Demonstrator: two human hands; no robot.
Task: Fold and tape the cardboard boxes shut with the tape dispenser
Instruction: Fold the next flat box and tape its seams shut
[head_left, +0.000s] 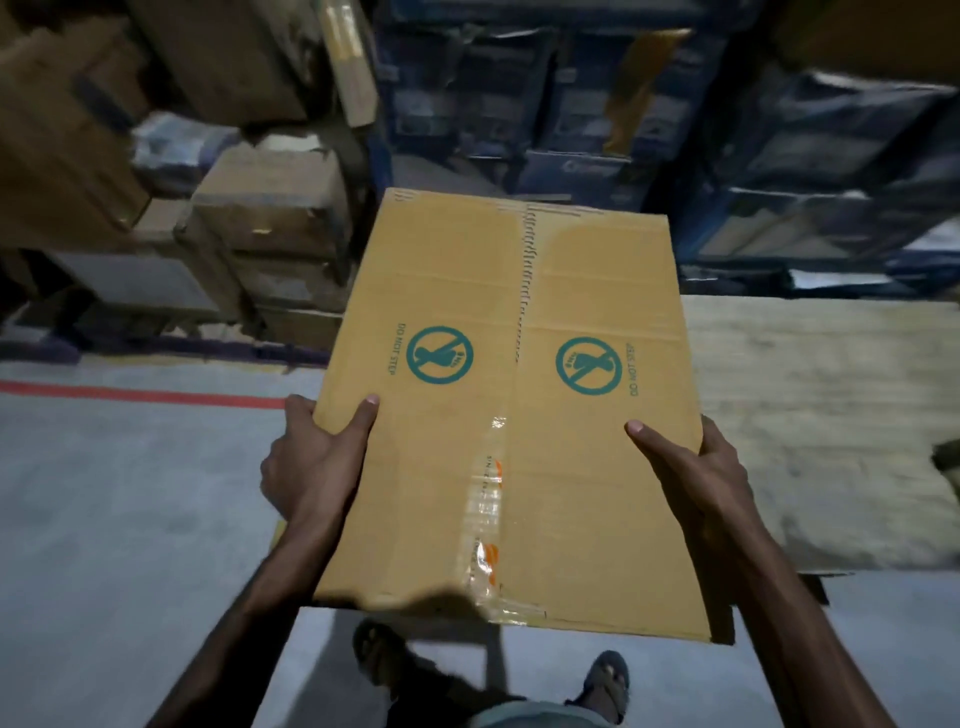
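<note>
I hold a brown cardboard box (447, 291) in front of me, above the floor, its top face towards the camera. Two green "do not step" signs are printed on that face. Clear tape (488, 499) runs along the near half of the middle seam; the far half shows a row of staple-like marks. My left hand (317, 457) grips the box's left edge with the thumb on top. My right hand (696, 473) grips the right edge the same way. No tape dispenser is in view.
Stacked brown cartons (270, 228) stand at the back left and blue crates or cartons (727, 156) at the back right. A flat pale sheet (821, 405) lies on the grey floor to the right. A red floor line (130, 392) runs at left. My sandalled feet (602, 686) show below.
</note>
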